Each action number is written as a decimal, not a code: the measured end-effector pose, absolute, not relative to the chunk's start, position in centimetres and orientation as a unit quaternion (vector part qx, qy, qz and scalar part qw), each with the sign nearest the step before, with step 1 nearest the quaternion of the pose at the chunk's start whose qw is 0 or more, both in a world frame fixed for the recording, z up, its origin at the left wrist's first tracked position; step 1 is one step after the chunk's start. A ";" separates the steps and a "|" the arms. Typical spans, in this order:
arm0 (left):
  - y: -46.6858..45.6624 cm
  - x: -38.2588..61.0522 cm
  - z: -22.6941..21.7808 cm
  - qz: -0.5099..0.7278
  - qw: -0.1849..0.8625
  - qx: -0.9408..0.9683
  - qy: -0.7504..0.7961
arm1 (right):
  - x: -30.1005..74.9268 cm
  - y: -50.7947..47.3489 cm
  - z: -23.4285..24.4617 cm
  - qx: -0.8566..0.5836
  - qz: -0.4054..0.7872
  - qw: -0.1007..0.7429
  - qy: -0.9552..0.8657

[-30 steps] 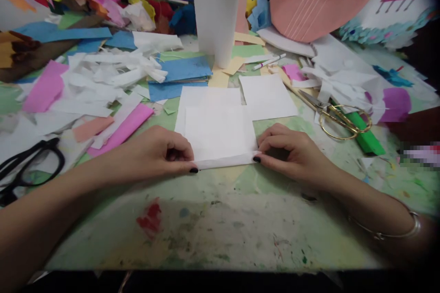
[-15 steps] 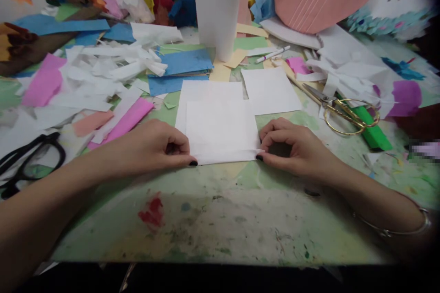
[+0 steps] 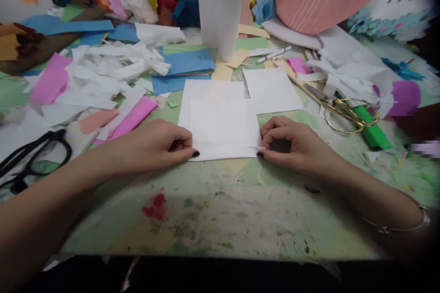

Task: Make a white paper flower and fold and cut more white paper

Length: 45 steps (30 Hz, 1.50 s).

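In the head view, white paper (image 3: 220, 121) lies in front of me, with a narrow band like a fold along its near edge. My left hand (image 3: 168, 142) has its fingers curled and pinches the near left corner. At the near right corner, my right hand (image 3: 283, 139) grips the paper between thumb and curled fingers. Under its far side lies a larger white sheet (image 3: 215, 88); whether the layers are joined I cannot tell. Another white sheet (image 3: 273, 90) rests just beyond, to the right.
Gold-handled scissors (image 3: 350, 112) lie on the right beside a green strip (image 3: 373, 130). Black glasses (image 3: 37, 158) sit at the left. White paper scraps (image 3: 113, 64) and blue paper (image 3: 187, 62) cover the far left. A white upright column (image 3: 222, 9) stands behind the sheets.
The view has shifted slightly. Both hands keep hold of the paper's near corners, and the band along its near edge looks a little wider.
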State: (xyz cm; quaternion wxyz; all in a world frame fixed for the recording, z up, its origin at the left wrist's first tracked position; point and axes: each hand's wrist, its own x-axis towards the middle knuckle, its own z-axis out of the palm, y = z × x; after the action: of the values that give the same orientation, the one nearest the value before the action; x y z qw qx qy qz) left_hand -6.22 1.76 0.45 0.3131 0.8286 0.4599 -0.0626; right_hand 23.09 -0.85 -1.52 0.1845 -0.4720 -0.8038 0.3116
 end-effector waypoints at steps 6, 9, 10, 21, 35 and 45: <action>1.7 -6.0 0.4 -0.067 0.310 0.825 0.468 | 23.0 -0.8 -1.6 -0.474 0.307 0.180 -0.806; 1.7 -6.1 0.3 -0.067 0.304 0.826 0.470 | 23.0 -0.9 -1.7 -0.481 0.289 0.183 -0.807; 1.8 -6.2 0.3 -0.068 0.300 0.828 0.469 | 23.0 -0.9 -1.8 -0.485 0.282 0.185 -0.807; 1.2 -6.1 0.0 0.027 0.232 0.914 0.331 | 22.8 -1.8 -2.0 -0.395 0.245 0.216 -0.859; 1.8 -6.5 0.4 -0.021 0.308 0.870 0.386 | 23.5 -1.0 -1.9 -0.472 0.280 0.196 -0.813; 2.1 -6.4 0.4 -0.018 0.363 0.828 0.426 | 23.2 -0.9 -1.8 -0.487 0.282 0.201 -0.802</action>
State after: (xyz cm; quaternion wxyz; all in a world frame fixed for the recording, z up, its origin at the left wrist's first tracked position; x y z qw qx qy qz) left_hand -6.35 2.14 0.41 0.3634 0.8282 0.4262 -0.0179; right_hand 23.16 -0.93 -1.83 0.2012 -0.4870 -0.8016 0.2824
